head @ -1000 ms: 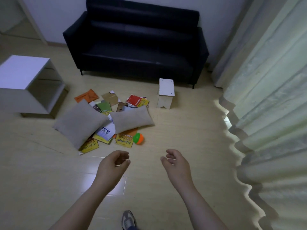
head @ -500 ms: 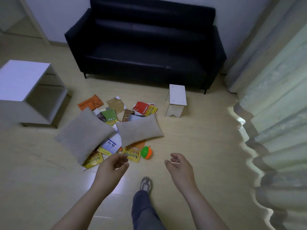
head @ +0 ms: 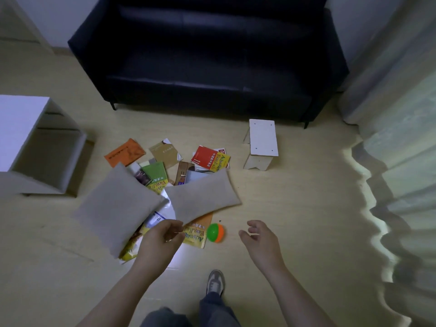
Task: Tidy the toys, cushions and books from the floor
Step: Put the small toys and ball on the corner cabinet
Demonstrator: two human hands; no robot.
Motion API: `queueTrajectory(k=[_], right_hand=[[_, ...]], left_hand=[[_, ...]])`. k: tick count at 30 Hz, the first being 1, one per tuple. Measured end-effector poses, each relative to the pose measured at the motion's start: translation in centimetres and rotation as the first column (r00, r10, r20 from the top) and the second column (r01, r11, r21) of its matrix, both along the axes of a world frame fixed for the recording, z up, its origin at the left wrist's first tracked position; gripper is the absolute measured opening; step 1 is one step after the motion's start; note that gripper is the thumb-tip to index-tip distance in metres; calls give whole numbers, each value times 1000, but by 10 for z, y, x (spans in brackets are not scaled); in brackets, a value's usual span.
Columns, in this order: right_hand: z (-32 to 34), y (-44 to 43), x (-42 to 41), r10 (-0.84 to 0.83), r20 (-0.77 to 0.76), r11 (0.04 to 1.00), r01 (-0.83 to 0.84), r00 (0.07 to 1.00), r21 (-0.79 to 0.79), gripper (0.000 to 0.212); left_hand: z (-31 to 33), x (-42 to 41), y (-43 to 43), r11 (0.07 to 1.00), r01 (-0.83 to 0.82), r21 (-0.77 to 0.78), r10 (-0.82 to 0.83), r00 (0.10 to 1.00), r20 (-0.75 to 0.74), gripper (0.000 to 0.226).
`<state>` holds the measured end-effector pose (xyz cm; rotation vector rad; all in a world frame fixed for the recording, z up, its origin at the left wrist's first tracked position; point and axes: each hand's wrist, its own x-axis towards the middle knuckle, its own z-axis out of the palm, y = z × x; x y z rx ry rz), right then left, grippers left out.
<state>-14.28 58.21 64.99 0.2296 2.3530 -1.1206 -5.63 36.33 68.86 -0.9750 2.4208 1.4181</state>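
My feed is dim and slightly soft, daylight seeping through the curtain [head: 405, 149] on the right and edging the floor [head: 295, 204] beneath it with a bright wavy band, while the sofa [head: 212, 67] sinks into near-black and the edges bow.

A pale wood-laminate floor [head: 295, 208] carries a scatter of clutter in front of a black leather sofa [head: 212, 67]. Two beige fabric cushions lie side by side, the larger cushion [head: 118, 206] to the left and the smaller cushion [head: 203, 197] touching it at one corner, both partly covering a loose spread of paperback books. Clear of the cushions are an orange book [head: 124, 155], a brown book [head: 165, 153], a green book [head: 154, 172] and a red book [head: 204, 158]. A yellow book [head: 195, 236] pokes out below the smaller cushion, just beside a green-and-orange plastic ball [head: 215, 232]. A small white wooden stool [head: 262, 142] stands near the sofa's right leg, and a white open-sided cube unit [head: 21, 128] stands at far left.
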Motion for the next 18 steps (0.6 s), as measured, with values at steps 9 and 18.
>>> queueTrajectory(k=[9,18], right_hand=[[-74,-45,-37,-27,106,994,15,994,112,39],[-197,-77,-47,-34,201,979,-9,979,205,44]], left_hand=[[-83,-64,-57,989,142,37,-146,980,136,14],[-213,-100,-100,961,273,45,-275,929,249,13]])
